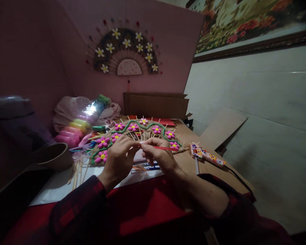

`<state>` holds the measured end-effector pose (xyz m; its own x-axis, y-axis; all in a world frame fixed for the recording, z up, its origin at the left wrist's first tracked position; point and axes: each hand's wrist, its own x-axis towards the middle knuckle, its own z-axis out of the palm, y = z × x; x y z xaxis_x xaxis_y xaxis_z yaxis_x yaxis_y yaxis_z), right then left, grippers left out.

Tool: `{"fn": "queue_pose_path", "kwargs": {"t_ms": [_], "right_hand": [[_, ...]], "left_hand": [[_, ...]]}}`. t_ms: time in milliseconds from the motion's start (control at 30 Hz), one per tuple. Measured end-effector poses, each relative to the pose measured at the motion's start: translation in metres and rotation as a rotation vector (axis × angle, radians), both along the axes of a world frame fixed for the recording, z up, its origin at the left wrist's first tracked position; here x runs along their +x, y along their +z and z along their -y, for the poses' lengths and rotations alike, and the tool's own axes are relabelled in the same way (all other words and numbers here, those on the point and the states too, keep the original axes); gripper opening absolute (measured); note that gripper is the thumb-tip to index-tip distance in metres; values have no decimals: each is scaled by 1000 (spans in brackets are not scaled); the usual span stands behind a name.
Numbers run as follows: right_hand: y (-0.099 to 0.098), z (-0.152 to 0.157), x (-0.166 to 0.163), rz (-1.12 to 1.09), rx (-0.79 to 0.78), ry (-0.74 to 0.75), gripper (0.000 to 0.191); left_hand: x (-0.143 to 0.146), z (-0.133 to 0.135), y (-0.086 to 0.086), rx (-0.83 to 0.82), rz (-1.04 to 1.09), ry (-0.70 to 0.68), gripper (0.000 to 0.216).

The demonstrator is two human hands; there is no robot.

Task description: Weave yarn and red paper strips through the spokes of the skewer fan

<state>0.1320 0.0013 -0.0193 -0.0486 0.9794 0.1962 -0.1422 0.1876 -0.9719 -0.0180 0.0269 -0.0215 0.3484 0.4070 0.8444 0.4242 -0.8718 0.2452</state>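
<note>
Plaid sleeves nearest | red strip pinched in right fingers, jutting rightward | left fingers adjacent, grip unclear

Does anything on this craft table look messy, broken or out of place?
Nothing looks spilled or broken. Only the thin sticks look untidy, lying loose at uneven angles on the white sheet beside the round container.

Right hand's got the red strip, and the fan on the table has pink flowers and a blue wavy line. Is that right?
Not quite: the wavy line is green, not blue, as the head view shows. The right hand, red strip, fan and pink flowers are as you said.
</note>
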Motion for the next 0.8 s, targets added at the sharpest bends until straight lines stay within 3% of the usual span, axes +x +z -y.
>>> {"fn": "queue_pose_path", "kwargs": {"t_ms": [233,467,600,800], "right_hand": [[5,2,-2,101,11,20,11],[5,0,0,49,-34,144,19],[3,-2,2,46,-24,151,19],[-2,-4,4,-57,-21,156,17]], "left_hand": [[-3,9,7,195,-402,250,22],[-7,9,12,270,-508,256,22],[-7,7,9,194,-432,199,21],[-2,-1,0,-11,-11,33,13]]}}
